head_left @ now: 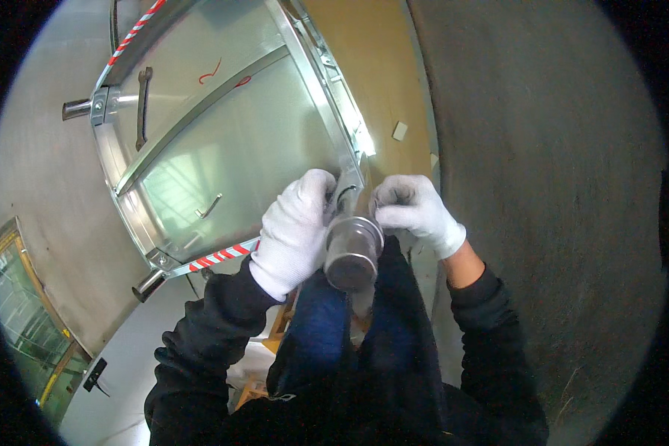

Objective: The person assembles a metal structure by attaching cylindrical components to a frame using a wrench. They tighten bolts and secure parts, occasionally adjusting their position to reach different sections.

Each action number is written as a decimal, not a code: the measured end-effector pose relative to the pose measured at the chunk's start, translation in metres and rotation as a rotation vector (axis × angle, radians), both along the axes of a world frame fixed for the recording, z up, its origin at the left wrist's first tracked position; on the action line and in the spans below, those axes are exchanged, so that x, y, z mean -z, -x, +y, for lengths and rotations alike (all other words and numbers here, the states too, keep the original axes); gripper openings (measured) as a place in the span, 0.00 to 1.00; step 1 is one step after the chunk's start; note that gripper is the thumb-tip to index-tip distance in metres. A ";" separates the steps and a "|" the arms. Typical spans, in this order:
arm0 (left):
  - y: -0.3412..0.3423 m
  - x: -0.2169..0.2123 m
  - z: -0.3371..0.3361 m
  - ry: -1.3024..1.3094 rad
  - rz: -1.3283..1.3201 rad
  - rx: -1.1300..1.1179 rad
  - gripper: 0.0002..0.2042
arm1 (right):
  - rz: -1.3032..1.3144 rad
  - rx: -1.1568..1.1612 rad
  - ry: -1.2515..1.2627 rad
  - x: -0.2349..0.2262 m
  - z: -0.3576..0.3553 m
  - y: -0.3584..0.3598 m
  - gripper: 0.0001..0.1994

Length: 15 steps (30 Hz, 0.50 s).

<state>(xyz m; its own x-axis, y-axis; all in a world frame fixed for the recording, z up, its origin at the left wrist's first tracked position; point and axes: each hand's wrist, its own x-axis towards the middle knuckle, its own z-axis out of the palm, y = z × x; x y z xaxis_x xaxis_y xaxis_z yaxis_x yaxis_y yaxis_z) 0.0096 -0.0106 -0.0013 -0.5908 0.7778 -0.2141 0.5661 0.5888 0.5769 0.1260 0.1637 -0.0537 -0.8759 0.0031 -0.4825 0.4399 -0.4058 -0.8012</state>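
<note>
find the dark cylinder [351, 256] at the near right corner of the metal frame [310, 70], long axis toward the wearer [395, 327], between similarly near left grip [293, 230] and curled right grip [418, 215]; cannot tell about pinching in either.

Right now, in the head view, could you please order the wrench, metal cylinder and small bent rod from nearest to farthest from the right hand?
1. Metal cylinder, just left, slightly lower.
2. Small bent rod, farther left.
3. Wrench, at upper left.

The top edge cuts off the silvery metal panel [267, 119].
</note>
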 end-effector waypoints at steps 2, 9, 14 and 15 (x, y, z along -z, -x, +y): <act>-0.004 -0.005 0.002 -0.002 0.082 -0.012 0.13 | -0.011 -0.022 -0.014 -0.001 0.000 0.000 0.10; 0.003 -0.002 0.003 -0.050 -0.043 -0.012 0.15 | -0.052 0.073 -0.138 0.002 -0.010 -0.006 0.08; 0.009 -0.003 -0.006 -0.041 -0.083 0.001 0.17 | -0.168 0.226 -0.100 -0.009 -0.019 -0.017 0.06; 0.010 -0.003 -0.006 -0.008 -0.133 0.001 0.17 | -0.235 0.310 -0.003 -0.007 -0.025 -0.018 0.05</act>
<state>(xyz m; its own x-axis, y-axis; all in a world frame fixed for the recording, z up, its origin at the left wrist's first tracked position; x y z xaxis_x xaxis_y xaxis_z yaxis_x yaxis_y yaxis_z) -0.0008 -0.0171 0.0013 -0.5567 0.7804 -0.2847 0.4846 0.5835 0.6517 0.1441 0.1384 -0.0469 -0.6992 0.2515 -0.6692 0.4683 -0.5462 -0.6946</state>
